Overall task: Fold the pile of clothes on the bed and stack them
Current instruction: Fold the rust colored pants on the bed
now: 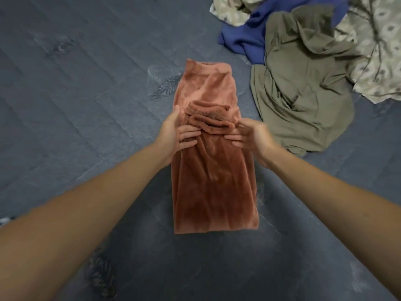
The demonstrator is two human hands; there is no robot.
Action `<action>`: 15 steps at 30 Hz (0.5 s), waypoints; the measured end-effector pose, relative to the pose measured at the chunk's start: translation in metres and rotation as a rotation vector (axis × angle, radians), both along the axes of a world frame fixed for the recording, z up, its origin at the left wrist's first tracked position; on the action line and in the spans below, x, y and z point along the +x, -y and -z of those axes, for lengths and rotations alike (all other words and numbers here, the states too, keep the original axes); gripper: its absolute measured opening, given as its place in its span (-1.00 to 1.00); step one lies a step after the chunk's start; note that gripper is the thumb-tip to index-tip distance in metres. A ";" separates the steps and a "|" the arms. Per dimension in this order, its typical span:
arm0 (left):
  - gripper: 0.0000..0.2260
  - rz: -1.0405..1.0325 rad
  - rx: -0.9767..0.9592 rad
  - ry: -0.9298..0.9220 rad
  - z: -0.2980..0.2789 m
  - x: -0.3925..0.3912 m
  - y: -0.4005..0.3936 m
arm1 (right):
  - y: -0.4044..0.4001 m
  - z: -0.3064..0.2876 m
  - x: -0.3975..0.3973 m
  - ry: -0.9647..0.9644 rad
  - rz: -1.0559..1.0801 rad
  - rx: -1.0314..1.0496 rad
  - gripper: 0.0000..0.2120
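While the rust-coloured velvet garment (208, 153) lies lengthwise on the dark grey bed cover (86, 83) straight in front of you, you hold it at its middle from both sides. Your left hand (175, 131) cups the left edge, thumb up along the cloth and fingers curled onto the top face. Your right hand (249, 135) mirrors it on the right edge, fingers laid inward over the fabric; it is blurred, so how tightly it grips is unclear. Between your hands the cloth bunches into a rolled ridge (210, 118), which suggests you are gathering the near half to carry it over the far half. Gripping both edges level probably keeps that fold square.

Beyond and to your right sits the unfolded pile, apart from the velvet piece: an olive garment (303, 83) on top, a blue garment (245, 38) beneath it, and a pale patterned cloth (377, 51) around them. No basket or box is in view, and no folded stack shows yet.
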State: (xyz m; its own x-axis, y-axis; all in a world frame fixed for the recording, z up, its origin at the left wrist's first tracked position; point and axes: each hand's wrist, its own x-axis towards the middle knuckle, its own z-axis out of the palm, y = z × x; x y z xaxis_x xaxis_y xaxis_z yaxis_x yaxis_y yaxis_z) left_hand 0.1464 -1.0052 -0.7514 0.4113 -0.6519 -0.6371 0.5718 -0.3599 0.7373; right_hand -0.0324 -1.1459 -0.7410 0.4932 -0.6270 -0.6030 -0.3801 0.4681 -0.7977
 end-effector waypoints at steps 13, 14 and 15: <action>-0.42 0.509 0.095 1.165 0.041 0.035 0.090 | 0.062 0.052 0.062 -0.308 -0.596 -1.078 -0.39; -0.43 0.584 0.148 1.229 0.053 0.029 0.079 | 0.057 0.060 0.057 -0.337 -0.665 -1.117 -0.40; -0.43 0.647 0.194 1.275 0.065 0.023 0.069 | 0.054 0.067 0.053 -0.367 -0.723 -1.136 -0.41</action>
